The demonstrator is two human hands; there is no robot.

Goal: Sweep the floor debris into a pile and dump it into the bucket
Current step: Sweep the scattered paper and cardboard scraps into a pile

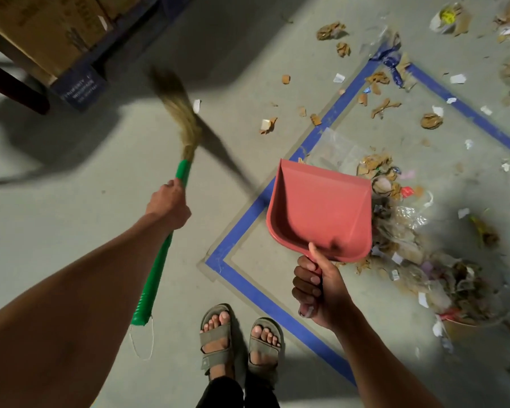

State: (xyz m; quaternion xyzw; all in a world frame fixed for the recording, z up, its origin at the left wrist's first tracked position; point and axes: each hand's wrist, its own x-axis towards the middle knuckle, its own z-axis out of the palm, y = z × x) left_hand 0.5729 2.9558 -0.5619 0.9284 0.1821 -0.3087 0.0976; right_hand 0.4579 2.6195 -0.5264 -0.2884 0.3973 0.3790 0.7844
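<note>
My left hand (169, 203) grips the green handle of a straw broom (155, 269); its blurred bristles (179, 113) point up and away over the bare floor. My right hand (318, 293) grips the handle of an empty red dustpan (321, 207), held above the floor with its mouth facing away from me. A pile of paper, plastic and cardboard scraps (424, 254) lies to the right of the dustpan. Loose scraps (380, 107) are scattered farther off, around the blue tape. No bucket is in view.
Blue tape (239, 278) marks a square on the grey concrete floor. A cardboard box (42, 28) sits on a dark blue pallet (80, 89) at the top left, beside a dark red bar (15, 86). My sandalled feet (239, 340) stand at the bottom centre.
</note>
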